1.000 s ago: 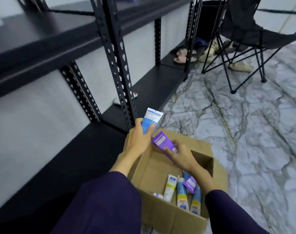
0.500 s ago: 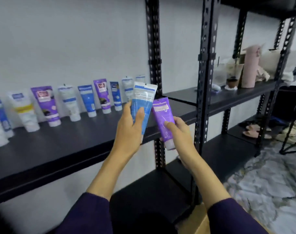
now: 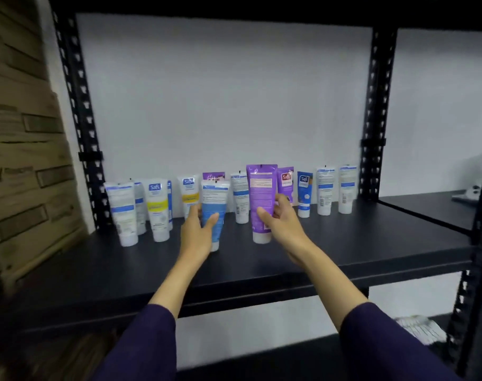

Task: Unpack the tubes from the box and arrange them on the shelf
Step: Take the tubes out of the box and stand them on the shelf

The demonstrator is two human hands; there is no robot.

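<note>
- Lower frame: your two dark sleeves reach forward over the front edge of the black shelf [image 3: 344, 251].
- Centre left: your left hand [image 3: 196, 237] grasps a blue tube [image 3: 213, 213], thumb in front and fingers behind; its cap appears at or just above the shelf.
- Centre right: your right hand [image 3: 284, 226] grasps a purple tube [image 3: 262, 204], cap down, apparently touching the shelf.
- Recommendation: seat each cap flat, confirm it stands upright, then release.
- Behind: a row of standing tubes [image 3: 325, 191] lines the white wall [image 3: 234, 92]. Keep clear of them; one nudge could topple several.
- The box is out of view.
</note>
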